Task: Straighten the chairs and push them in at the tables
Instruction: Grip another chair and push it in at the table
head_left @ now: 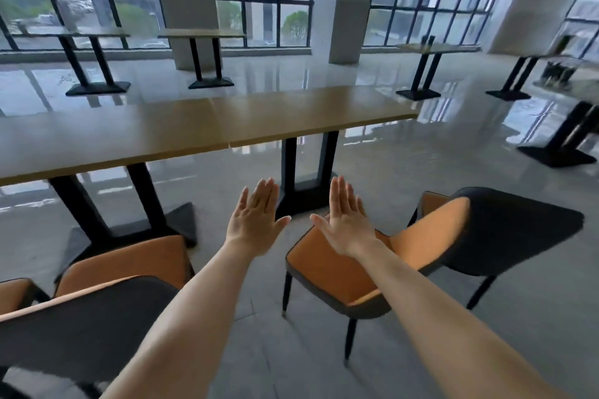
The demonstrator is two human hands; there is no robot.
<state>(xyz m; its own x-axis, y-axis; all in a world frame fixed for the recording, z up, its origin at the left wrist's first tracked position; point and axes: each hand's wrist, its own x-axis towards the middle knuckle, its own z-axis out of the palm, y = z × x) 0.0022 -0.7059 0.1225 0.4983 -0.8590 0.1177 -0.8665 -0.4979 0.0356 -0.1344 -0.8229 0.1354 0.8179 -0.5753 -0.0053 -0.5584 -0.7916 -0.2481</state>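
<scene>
A long wooden table on black pedestal legs runs across the middle of the view. An orange-seated chair with a dark back stands at the right, turned askew and pulled away from the table. A second orange chair sits at the lower left, its seat near the table leg. The edge of a third chair shows at the far left. My left hand and my right hand are held out flat, fingers spread, above the floor between the chairs. Neither hand touches anything.
Several smaller pedestal tables stand farther back by the windows and at the right. Two white pillars rise near the window wall. The glossy tiled floor spreads around the tables.
</scene>
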